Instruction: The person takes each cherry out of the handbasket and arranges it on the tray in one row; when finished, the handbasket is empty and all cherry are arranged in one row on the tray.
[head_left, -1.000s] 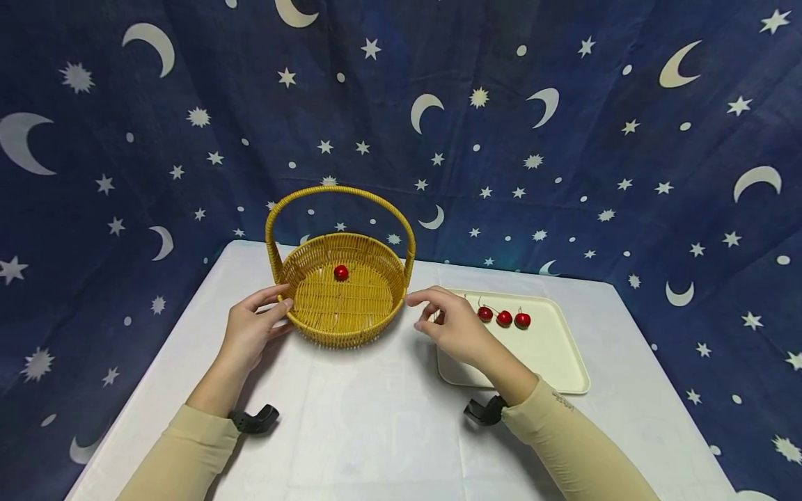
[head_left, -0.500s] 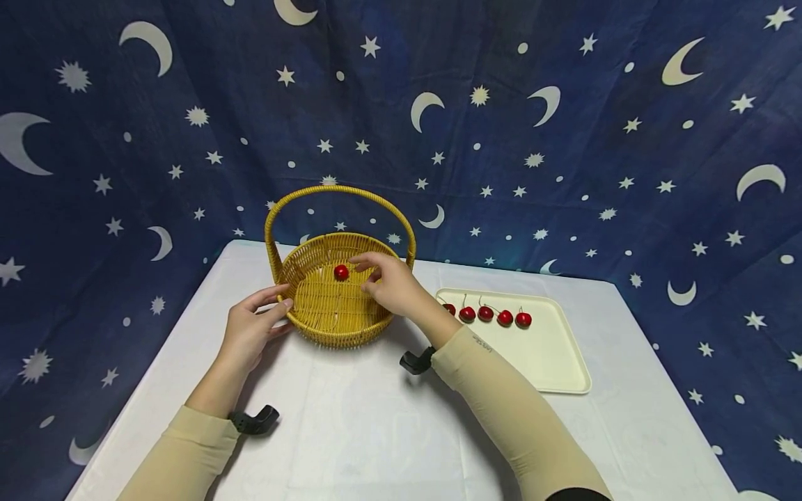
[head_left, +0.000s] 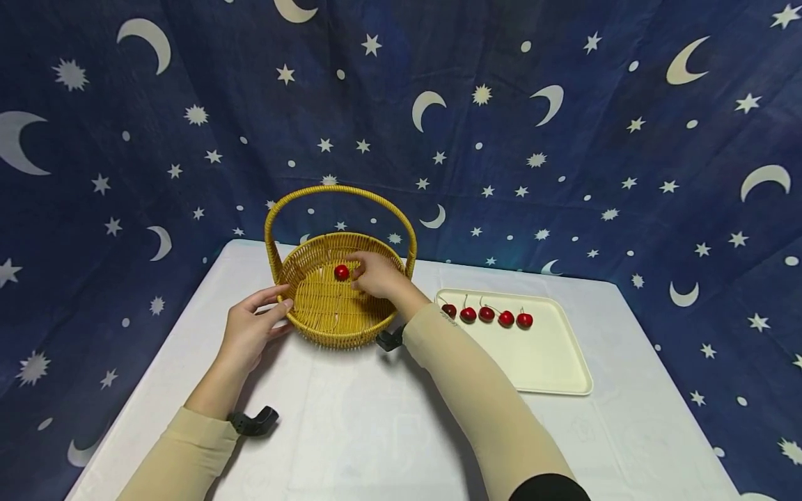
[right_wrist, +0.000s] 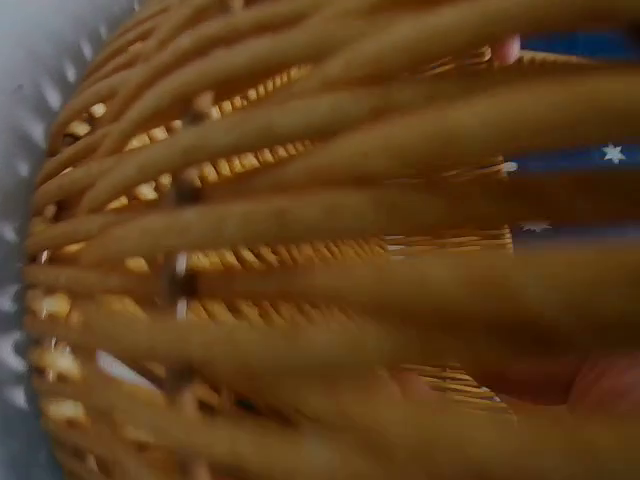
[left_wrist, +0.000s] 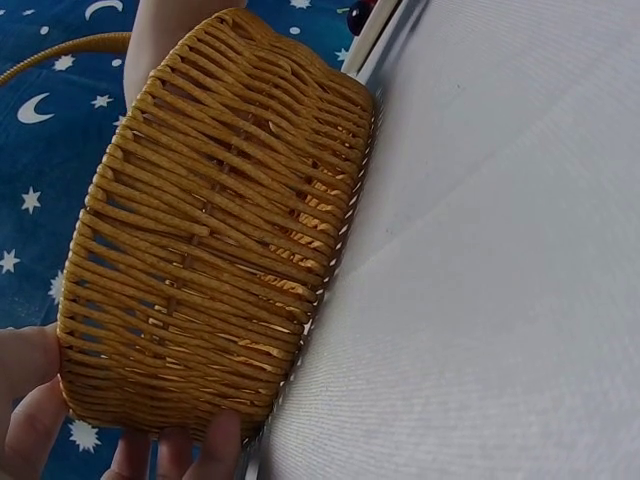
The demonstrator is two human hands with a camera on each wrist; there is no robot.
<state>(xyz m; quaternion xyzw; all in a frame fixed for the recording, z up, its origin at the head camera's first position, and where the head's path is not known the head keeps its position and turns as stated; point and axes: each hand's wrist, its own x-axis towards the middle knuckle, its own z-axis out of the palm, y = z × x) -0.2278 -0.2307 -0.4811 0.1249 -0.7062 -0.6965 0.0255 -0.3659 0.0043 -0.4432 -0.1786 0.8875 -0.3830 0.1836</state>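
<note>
A yellow-brown woven basket with a tall arched handle stands upright on the table. My left hand holds its left side, with thumb and index finger at the rim; in the left wrist view several fingertips touch the outer wall. One red cherry lies inside on the basket's floor. Reaching over the right rim, my right hand has its bent fingers just right of that cherry. Whether they pinch its stem cannot be seen. In the right wrist view the weave covers most of the hand.
A cream rectangular tray lies to the right, with several stemmed cherries in a row near its far side. White cloth covers the table. A dark blue curtain with moons and stars hangs behind.
My right hand has moved left from beside the tray into the basket, its fingers now close to the cherry. My left hand, the basket and the cherry stay in place.
</note>
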